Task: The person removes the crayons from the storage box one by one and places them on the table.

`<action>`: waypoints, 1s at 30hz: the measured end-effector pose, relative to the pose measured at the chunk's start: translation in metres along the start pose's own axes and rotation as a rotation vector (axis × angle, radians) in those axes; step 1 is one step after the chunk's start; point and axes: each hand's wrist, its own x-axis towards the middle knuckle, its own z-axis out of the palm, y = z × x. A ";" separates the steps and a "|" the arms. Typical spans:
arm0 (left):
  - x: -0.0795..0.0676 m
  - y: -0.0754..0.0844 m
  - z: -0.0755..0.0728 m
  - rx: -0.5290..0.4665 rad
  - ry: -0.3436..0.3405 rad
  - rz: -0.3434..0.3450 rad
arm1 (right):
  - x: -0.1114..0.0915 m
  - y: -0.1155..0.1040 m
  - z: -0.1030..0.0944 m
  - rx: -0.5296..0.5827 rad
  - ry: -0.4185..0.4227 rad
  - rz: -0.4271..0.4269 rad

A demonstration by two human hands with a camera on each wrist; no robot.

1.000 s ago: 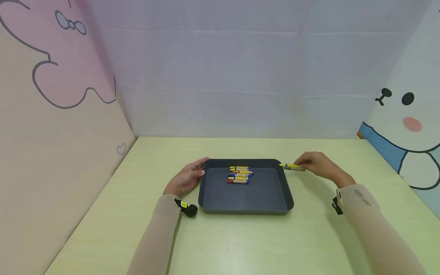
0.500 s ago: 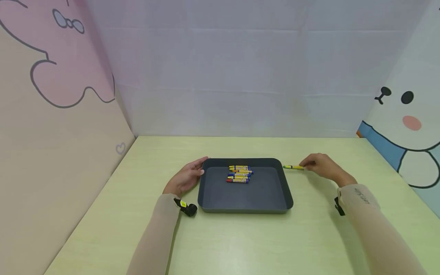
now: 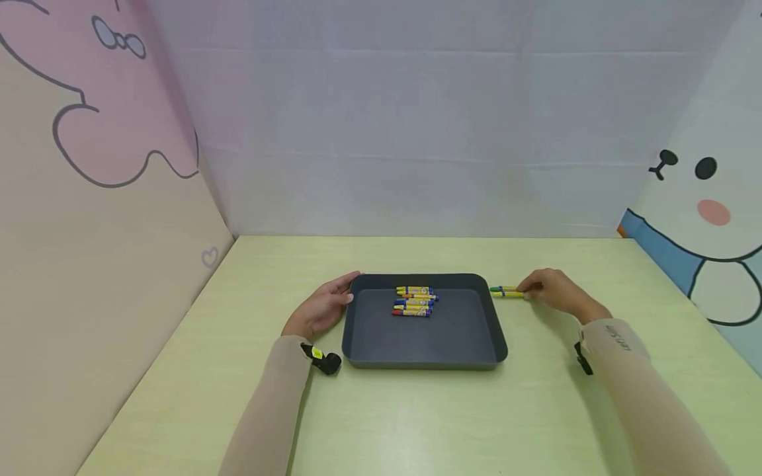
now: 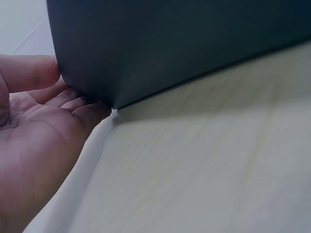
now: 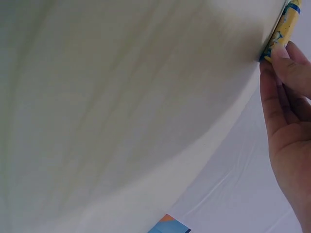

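Note:
A dark grey tray (image 3: 461,334) stands on the table. In it, several crayons (image 3: 415,302) with yellow-and-blue wrappers lie side by side near the far middle, tips to the left. My left hand (image 3: 318,309) rests against the tray's left side, thumb at the rim and fingers reaching along its far corner. To the right of the tray, my right hand (image 3: 550,289) pinches the ends of two crayons, a green one (image 3: 502,289) and a yellow one (image 3: 508,295), low over the table. The right wrist view shows thumb and fingertips on a yellow-wrapped crayon (image 5: 286,24).
The pale wood table (image 3: 411,423) ends at a white sheet (image 3: 417,132) behind. Panels with cartoon drawings, a pink-and-beige panel (image 3: 107,264) and a white bear panel (image 3: 708,198), stand at the left and right.
My right hand has shifted slightly right and lower. The yellow crayon in it was behind the green one, then the two overlapped; now the green lies behind. The left hand stays at the tray.

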 end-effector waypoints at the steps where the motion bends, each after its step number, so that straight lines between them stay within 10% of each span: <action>1: 0.000 0.000 0.000 -0.001 0.000 0.000 | 0.000 0.000 0.001 0.006 -0.001 0.002; 30: 0.000 0.003 0.002 -0.020 0.007 -0.010 | 0.003 -0.002 0.003 0.009 -0.020 0.066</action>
